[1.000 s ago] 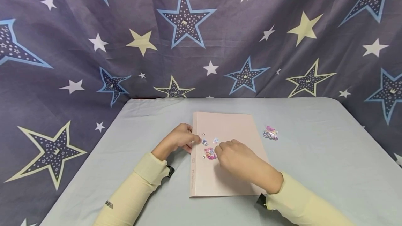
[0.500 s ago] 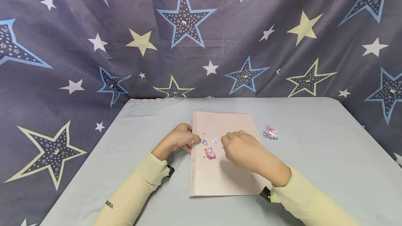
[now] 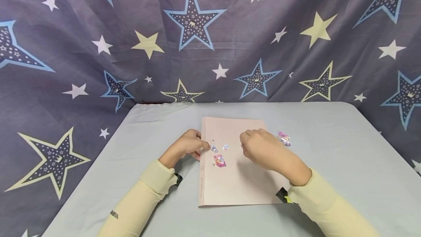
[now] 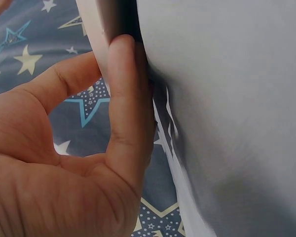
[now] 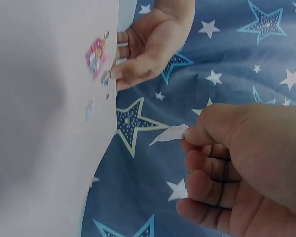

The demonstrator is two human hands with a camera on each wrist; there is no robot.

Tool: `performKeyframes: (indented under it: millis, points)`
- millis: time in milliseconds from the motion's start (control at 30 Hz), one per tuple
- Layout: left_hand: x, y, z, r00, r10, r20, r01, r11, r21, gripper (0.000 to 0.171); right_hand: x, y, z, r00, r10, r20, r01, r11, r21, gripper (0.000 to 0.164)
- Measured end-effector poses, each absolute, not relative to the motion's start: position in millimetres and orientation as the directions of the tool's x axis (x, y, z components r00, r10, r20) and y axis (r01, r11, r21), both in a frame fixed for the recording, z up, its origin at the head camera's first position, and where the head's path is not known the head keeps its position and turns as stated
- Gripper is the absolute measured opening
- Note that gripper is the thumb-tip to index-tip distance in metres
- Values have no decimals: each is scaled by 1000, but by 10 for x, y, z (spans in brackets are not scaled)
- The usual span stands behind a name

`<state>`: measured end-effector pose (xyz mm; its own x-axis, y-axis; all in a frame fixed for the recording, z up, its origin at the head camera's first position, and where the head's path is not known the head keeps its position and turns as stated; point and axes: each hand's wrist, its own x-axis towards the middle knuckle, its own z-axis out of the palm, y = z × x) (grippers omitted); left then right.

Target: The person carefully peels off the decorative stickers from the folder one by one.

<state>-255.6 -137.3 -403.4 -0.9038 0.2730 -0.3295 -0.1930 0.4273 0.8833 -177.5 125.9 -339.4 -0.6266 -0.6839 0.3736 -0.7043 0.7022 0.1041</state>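
Observation:
A pale pink file folder (image 3: 236, 193) lies on the table, its spine toward my left hand (image 3: 188, 143). That hand grips the spine edge, thumb on the cover and fingers at the side. On the cover are a pink sticker (image 3: 219, 160), a small bluish sticker (image 3: 225, 147) and another small sticker (image 3: 214, 149) by the thumb tip. Above the folder's right half, my right hand (image 3: 271, 153) pinches a small sticker (image 5: 170, 134) between thumb and forefinger. Its white side shows in the right wrist view; in the head view the fingers hide it.
A small heap of shiny stickers (image 3: 284, 139) lies on the table right of the folder, partly behind my right hand. Two metal rivets dot the cover near the spine. A star-patterned cloth (image 3: 210, 46) hangs behind the grey-covered table (image 3: 345, 178).
My right hand has moved right and slightly away from me, from beside the pink sticker toward the folder's right side. The left hand stays in place.

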Motion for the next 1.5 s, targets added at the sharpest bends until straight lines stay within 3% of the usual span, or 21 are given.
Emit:
performKeyframes:
  millis: [433, 900, 1500]
  points:
    - [-2548, -1384, -4011, -904, 270, -332, -194, 434, 880, 35, -1955, 1485, -3331, -721, -605, 337, -640, 768, 9, 14]
    - [-2551, -1376, -4020, -902, 282, -328, -189, 424, 886, 35, -2108, 1805, -3304, -761, -550, 344, -603, 795, -65, 12]
    - [-2554, -1375, -4043, -903, 285, -322, -180, 429, 885, 34, -2289, 2134, -3402, -882, -432, 189, -455, 885, -99, 14]
